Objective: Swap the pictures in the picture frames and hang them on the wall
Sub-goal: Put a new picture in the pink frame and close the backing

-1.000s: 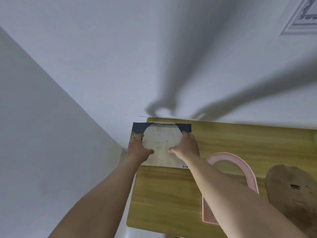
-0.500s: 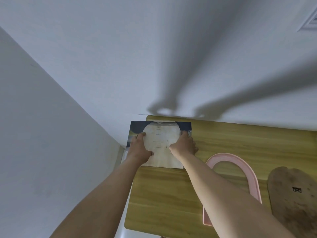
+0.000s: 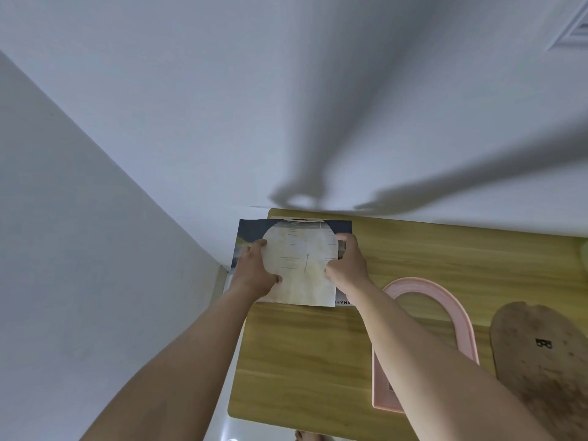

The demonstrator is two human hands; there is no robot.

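Note:
A pale arch-shaped picture (image 3: 300,265) lies on top of a dark rectangular print (image 3: 251,232) at the far left corner of the wooden table (image 3: 302,351). My left hand (image 3: 253,273) grips the arch picture's left edge, thumb on top. My right hand (image 3: 346,265) grips its right edge. To the right lies an empty pink arch frame (image 3: 445,300), partly covered by my right forearm. A brown arch-shaped backing board (image 3: 541,354) lies further right.
The table stands in a corner against white walls (image 3: 222,106). A white framed picture (image 3: 572,30) hangs at the top right of the wall. The dark print overhangs the table's left edge.
Both hands and the two sheets have shifted slightly left and toward the wall. The hands now hold the arch picture further apart, at its edges.

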